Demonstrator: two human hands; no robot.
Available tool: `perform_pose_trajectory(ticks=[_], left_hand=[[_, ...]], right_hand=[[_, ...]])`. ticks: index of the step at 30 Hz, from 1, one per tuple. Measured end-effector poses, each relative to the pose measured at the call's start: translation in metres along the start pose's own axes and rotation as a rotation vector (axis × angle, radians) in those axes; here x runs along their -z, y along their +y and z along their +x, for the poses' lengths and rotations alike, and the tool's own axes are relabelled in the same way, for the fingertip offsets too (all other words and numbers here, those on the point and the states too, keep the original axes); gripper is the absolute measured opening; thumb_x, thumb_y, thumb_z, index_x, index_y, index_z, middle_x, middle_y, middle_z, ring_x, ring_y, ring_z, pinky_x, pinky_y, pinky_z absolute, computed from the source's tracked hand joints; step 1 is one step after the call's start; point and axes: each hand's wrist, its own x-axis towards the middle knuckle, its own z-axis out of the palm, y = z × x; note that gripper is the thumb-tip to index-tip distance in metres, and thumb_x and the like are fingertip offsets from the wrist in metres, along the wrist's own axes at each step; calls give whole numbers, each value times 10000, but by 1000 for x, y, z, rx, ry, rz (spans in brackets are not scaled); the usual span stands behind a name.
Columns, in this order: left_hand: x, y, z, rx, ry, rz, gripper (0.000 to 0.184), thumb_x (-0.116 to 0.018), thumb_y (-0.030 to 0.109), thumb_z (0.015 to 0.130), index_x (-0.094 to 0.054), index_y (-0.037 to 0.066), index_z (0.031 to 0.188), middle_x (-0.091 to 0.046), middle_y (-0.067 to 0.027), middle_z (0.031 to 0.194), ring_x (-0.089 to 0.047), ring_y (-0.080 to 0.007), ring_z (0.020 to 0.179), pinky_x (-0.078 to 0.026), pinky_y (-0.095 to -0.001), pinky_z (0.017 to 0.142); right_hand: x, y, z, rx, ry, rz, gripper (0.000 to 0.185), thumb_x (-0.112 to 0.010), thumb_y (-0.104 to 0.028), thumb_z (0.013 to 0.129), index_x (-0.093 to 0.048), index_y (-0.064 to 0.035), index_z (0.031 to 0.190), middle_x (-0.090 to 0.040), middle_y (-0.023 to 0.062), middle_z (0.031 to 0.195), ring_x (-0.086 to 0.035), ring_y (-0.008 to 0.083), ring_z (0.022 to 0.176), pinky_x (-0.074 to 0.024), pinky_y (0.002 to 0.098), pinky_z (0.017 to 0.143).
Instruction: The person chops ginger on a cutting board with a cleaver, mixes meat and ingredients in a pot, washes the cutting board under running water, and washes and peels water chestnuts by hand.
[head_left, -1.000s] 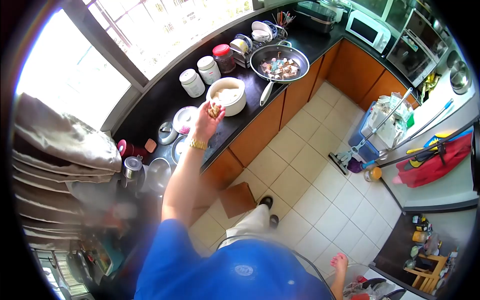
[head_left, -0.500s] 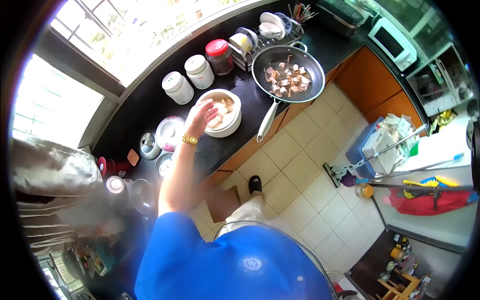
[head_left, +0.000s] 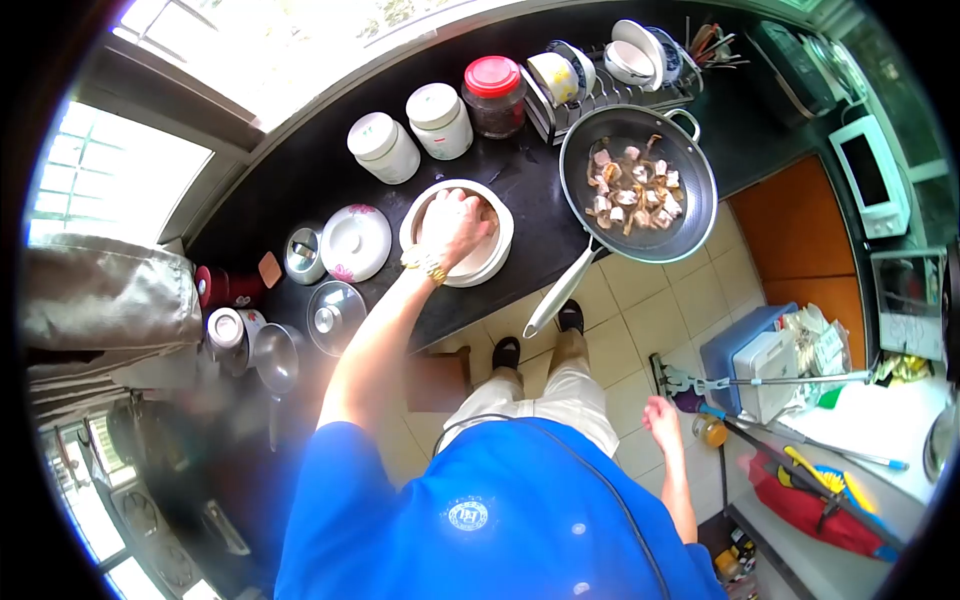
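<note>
My left hand, with a gold-coloured band at the wrist, reaches down into a white round pot on the dark counter. Its fingers curl inside the rim, and their tips and whatever they grip are hidden. Only a little of the pale contents shows beside the fingers. My right hand hangs at my right side over the floor, loosely closed with nothing visible in it. Just right of the pot is a frying pan holding cut pinkish pieces and brown strips, its pale handle sticking out past the counter edge.
Two white jars and a red-lidded jar stand behind the pot. A white lid and a glass lid lie at left. The dish rack stands behind the pan. A mop and blue bin are at right.
My left hand has gone from raised over the pot with fingers extended to down inside it. My right hand has come into view. The camera view has shifted, showing both feet.
</note>
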Motion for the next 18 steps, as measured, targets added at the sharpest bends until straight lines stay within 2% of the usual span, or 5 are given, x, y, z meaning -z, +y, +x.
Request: perform_pose_trajectory(ticks=[6, 10, 12, 15, 18], left_hand=[[3, 12, 10, 215, 14, -53, 233, -743, 213, 782, -737, 56, 953, -727, -159, 1035, -669, -353, 1041, -540, -473, 920], [5, 27, 8, 338, 60, -70, 226, -764, 197, 856, -716, 64, 1032, -731, -131, 1082, -656, -330, 1089, -523, -462, 967], [15, 49, 4, 407, 212, -228, 155, -746, 116, 887, -716, 55, 1027, -726, -115, 1012, -674, -294, 988, -540, -423, 881], [40, 109, 12, 396, 351, -538, 98, -706, 47, 967, -729, 18, 1058, -715, -77, 916, -658, -159, 723, -543, -288, 692], [66, 175, 56, 98, -20, -574, 478, -818, 108, 856, -643, 61, 1299, -660, -134, 1253, -657, -285, 1176, -545, -382, 972]], right_hand=[[79, -150, 53, 329, -85, -186, 364, -649, -188, 980, -658, 2, 1291, -754, 181, 1109, -740, 261, 1013, -580, 372, 900], [123, -267, 65, 338, -217, 151, 314, -653, -138, 986, -684, -7, 1269, -745, 110, 1034, -720, 166, 957, -588, 317, 794], [140, -299, 107, 495, -216, 160, 315, -651, -109, 987, -681, -20, 1288, -723, 92, 1057, -699, 117, 925, -580, 280, 745], [144, -346, 180, 658, -42, -70, 508, -700, -142, 944, -579, -32, 1426, -630, 184, 1323, -691, 246, 1060, -577, 370, 898], [132, -385, 251, 810, 135, -589, 763, -777, -161, 859, -453, -48, 1540, -454, 259, 1550, -519, 403, 1363, -475, 452, 1127]])
